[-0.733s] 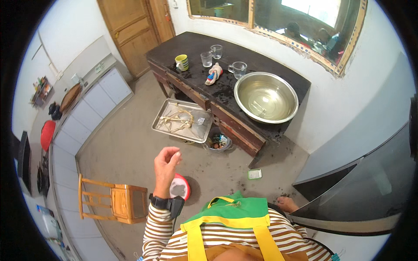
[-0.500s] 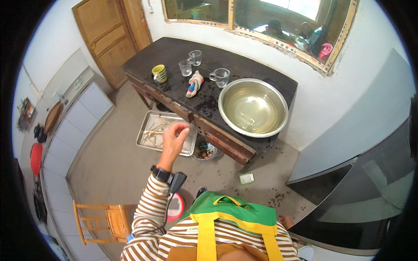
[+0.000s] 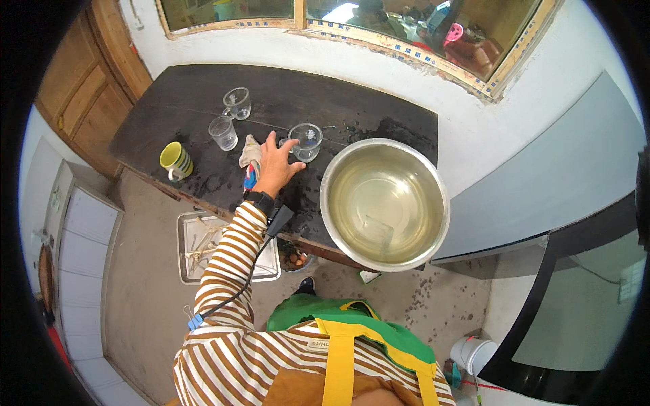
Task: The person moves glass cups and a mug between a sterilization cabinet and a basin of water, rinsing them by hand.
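Observation:
My left hand (image 3: pixel 276 164) is stretched over the dark table, fingers spread and nothing held. Its fingertips are at the handle side of a clear glass mug (image 3: pixel 309 143); whether they touch it I cannot tell. Partly under the hand and wrist lies a crumpled pale cloth (image 3: pixel 250 151) with red and blue patches. Two more clear glasses, a mug (image 3: pixel 237 103) and a tumbler-like one (image 3: pixel 223 133), stand farther left, beside a yellow-green striped mug (image 3: pixel 177 161). A large metal basin (image 3: pixel 327 203) of water is to the right, with a clear glass (image 3: pixel 378 234) lying in it. My right hand is out of sight.
The wooden table (image 3: pixel 183 84) stands against a wall under a window. Beneath its front edge, a metal tray (image 3: pixel 181 254) of pale sticklike pieces and a bin (image 3: pixel 298 260) of scraps sit on the floor. A dark-framed glossy panel (image 3: pixel 582 311) borders the right side.
My left hand has moved forward from before the table to above it, beside the glass mug, and its fingers have spread. The view has shifted closer to the table.

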`<act>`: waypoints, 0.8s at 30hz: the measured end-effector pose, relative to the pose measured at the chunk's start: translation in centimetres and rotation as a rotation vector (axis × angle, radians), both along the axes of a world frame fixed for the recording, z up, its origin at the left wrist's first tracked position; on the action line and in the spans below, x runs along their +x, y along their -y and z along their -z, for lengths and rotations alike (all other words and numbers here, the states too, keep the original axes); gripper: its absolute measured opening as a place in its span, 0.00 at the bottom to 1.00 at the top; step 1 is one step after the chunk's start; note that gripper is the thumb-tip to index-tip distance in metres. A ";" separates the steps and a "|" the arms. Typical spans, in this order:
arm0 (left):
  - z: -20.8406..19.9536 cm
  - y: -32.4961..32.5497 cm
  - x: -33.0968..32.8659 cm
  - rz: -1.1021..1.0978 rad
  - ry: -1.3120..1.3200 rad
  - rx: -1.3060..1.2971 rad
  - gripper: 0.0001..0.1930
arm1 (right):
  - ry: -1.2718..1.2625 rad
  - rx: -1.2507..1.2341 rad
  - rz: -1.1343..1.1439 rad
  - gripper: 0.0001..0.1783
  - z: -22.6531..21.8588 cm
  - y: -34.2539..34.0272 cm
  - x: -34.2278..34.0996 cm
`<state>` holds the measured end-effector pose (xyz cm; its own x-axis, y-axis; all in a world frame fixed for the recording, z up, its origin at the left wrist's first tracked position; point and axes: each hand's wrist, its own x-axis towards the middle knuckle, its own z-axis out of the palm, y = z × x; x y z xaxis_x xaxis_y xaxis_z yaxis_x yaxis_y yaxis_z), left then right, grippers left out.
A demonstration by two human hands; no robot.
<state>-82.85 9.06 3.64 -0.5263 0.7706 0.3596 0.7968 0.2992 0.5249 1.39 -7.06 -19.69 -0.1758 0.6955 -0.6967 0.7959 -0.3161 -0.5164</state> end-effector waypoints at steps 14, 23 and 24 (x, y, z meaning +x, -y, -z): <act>2.6 -5.5 -5.2 0.157 0.359 0.113 0.17 | -0.012 0.507 0.159 0.19 -28.3 -7.6 -26.3; -9.9 -4.1 2.9 0.397 0.904 0.252 0.17 | -0.518 0.868 -0.103 0.28 -39.4 -21.0 -42.5; -10.4 -4.0 4.4 0.446 0.965 0.216 0.17 | -0.563 0.867 -0.200 0.31 -39.4 -22.8 -44.2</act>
